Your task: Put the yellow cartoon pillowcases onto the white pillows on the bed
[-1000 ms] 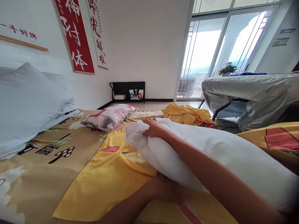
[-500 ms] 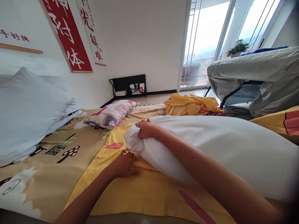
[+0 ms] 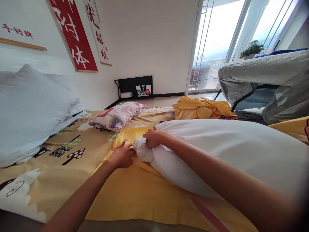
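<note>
A long white pillow (image 3: 217, 151) lies across the bed in front of me, on a yellow pillowcase (image 3: 135, 190) with red shapes. My right hand (image 3: 152, 138) is closed on the pillow's bunched far corner. My left hand (image 3: 122, 156) sits beside that corner at the pillowcase's edge, fingers pinched on the yellow fabric with the forefinger stretched toward the pillow.
A patterned small pillow (image 3: 117, 115) and a large grey pillow (image 3: 31, 106) lie on the tan printed bedsheet (image 3: 60, 154). A crumpled yellow cloth (image 3: 200, 109) sits at the bed's far end. A table under a silver cover (image 3: 265, 74) stands right, by glass doors.
My left hand came out from under the pillow and moved forward to the yellow fabric's edge beside the pillow corner. My right hand kept its grip on the corner.
</note>
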Tool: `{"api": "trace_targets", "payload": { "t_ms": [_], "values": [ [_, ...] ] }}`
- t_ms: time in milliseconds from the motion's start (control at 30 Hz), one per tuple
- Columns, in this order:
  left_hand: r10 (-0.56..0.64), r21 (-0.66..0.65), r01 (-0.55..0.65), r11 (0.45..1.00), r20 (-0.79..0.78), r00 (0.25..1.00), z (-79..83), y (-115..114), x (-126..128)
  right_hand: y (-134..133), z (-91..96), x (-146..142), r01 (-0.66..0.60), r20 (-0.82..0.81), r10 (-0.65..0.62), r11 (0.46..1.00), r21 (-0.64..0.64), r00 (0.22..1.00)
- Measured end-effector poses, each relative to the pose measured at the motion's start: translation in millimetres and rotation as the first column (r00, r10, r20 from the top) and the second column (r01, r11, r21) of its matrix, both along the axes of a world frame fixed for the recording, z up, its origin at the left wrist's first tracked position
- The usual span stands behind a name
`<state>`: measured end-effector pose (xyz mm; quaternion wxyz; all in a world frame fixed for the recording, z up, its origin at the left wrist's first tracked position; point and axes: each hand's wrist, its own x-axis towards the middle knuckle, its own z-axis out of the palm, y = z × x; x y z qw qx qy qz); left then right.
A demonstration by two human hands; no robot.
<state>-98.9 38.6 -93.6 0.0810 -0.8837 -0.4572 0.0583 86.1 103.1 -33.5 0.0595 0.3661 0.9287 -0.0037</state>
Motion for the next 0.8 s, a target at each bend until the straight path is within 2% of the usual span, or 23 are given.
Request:
{"api": "trace_targets", "payload": {
  "t_ms": [200,367,533,667,800],
  "values": [
    [0.030,-0.031,-0.033,0.999,-0.092,0.995,-7.1,30,-6,-9,-4.5,-3,-0.046,0.057,0.046,0.999,0.006,0.997],
    [0.020,0.002,-0.020,1.000,-0.058,0.998,-10.3,52,-1,-16,9.7,2,-0.042,0.100,0.045,0.998,-0.041,0.994],
    [-0.042,0.046,0.046,0.998,-0.084,0.996,7.4,56,9,-18,22.6,3,-0.016,0.171,0.035,0.993,-0.116,0.985],
    [-0.094,0.050,0.103,0.993,-0.160,0.983,24.7,51,16,-12,20.9,-5,0.018,0.200,0.015,0.987,-0.159,0.980],
    [-0.081,0.023,0.085,0.996,-0.140,0.987,30.9,42,17,-1,19.9,-6,0.052,0.194,-0.021,0.987,-0.153,0.981]
  ]
}}
